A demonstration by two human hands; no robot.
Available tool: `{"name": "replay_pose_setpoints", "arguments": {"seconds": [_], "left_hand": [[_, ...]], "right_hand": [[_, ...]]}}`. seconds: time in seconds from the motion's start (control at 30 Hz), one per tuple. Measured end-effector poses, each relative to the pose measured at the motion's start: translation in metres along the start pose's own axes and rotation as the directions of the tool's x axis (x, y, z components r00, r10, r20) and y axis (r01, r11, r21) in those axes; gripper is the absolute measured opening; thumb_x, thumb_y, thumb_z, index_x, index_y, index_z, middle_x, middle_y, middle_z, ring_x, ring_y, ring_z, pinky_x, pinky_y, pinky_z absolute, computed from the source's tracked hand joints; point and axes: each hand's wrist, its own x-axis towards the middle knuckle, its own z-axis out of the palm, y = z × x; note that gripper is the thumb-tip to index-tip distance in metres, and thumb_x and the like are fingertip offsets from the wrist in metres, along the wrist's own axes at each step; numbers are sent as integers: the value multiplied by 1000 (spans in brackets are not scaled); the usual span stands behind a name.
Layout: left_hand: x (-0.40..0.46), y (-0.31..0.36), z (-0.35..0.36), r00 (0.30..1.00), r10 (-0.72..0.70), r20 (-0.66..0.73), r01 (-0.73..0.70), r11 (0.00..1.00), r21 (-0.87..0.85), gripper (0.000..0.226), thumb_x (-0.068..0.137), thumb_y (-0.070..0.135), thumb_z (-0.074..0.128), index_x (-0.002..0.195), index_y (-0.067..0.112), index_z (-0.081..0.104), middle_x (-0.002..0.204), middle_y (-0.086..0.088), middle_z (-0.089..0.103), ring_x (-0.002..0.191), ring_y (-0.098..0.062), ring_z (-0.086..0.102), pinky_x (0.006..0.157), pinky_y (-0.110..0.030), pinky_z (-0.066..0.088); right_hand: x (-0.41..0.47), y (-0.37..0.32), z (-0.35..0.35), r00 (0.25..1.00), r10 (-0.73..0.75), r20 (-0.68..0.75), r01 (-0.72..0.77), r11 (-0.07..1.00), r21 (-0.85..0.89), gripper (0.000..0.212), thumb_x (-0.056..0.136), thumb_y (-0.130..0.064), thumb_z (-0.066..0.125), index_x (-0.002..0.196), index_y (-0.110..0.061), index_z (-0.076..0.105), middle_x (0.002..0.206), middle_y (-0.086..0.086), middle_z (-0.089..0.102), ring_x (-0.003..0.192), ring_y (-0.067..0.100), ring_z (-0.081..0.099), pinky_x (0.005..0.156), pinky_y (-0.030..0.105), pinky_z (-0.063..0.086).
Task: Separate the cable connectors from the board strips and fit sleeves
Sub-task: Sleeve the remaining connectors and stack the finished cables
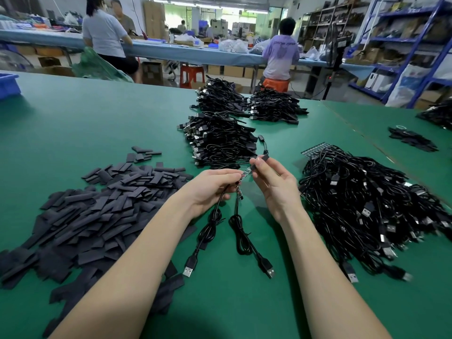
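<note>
Centre frame: left hand (210, 185) grip pinches a board strip (245, 174); right hand (274, 182) grip pinches a black sleeve (259, 159) (cables (241, 237) trail onto the tabletop (73, 123)).

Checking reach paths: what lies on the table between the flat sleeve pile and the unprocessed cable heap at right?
In the head view, both forearms and two loose USB cables lie between sleeve pile and cable heap.

Hands fit a sleeve at a green table

The left hand (210, 185) pinches a small board (245, 174); the right hand (274, 182) holds a sleeve (260, 159) at its tip. Sleeves (97, 206) pile left of the hands, cables (367, 206) right, two cords (234, 231) beneath.
</note>
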Motion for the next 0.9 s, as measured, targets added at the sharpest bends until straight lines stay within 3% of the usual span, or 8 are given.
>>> {"name": "replay_pose_setpoints", "arguments": {"seconds": [0.23, 0.4, 0.57, 0.77, 0.9], "left_hand": [[-3, 3, -2, 1000, 5, 16, -5, 1000, 20, 20, 96, 8, 63, 114, 6, 72, 83, 0, 66, 70, -8, 55, 55, -17, 42], [-4, 6, -4, 999, 47, -5, -47, 999, 0, 14, 97, 9, 62, 106, 12, 71, 81, 1, 66, 67, -8, 57, 52, -16, 40], [-4, 6, -4, 997, 74, 13, -74, 997, 14, 8, 96, 10, 64, 91, 16, 63, 76, 4, 66, 66, -8, 54, 48, -15, 35], [-3, 5, -4, 996, 85, 37, -86, 996, 16, 7, 96, 14, 65, 90, 17, 64, 77, 6, 67, 66, -6, 52, 49, -14, 34], [-3, 5, -3, 984, 175, -44, -163, 965, 204, 4, 94, 22, 71, 93, 19, 70, 83, 3, 72, 70, -7, 60, 56, -17, 46]], "right_hand": [[-3, -1, 1, 999, 8, 51, -8, 1000, -7, 35, 66, -14, 84, 98, -8, 75, 94, 7, 78, 83, 11, 73, 73, 18, 57], [-5, -3, 2, 991, 53, 124, -53, 999, -1, 20, 67, -16, 84, 86, -14, 79, 95, 9, 77, 83, 11, 73, 74, 18, 57], [-6, -3, 3, 988, 64, 143, -64, 998, -6, 19, 62, -19, 87, 80, -18, 80, 96, 9, 77, 83, 11, 73, 75, 18, 57], [-5, 1, 3, 986, 82, 147, -86, 996, 27, 14, 72, -15, 82, 86, -14, 77, 97, 10, 78, 86, 12, 74, 74, 18, 58], [-3, 3, 3, 996, 55, 73, -58, 997, 41, 10, 73, -14, 80, 83, -11, 78, 91, 10, 77, 79, 12, 73, 71, 17, 58]]}}
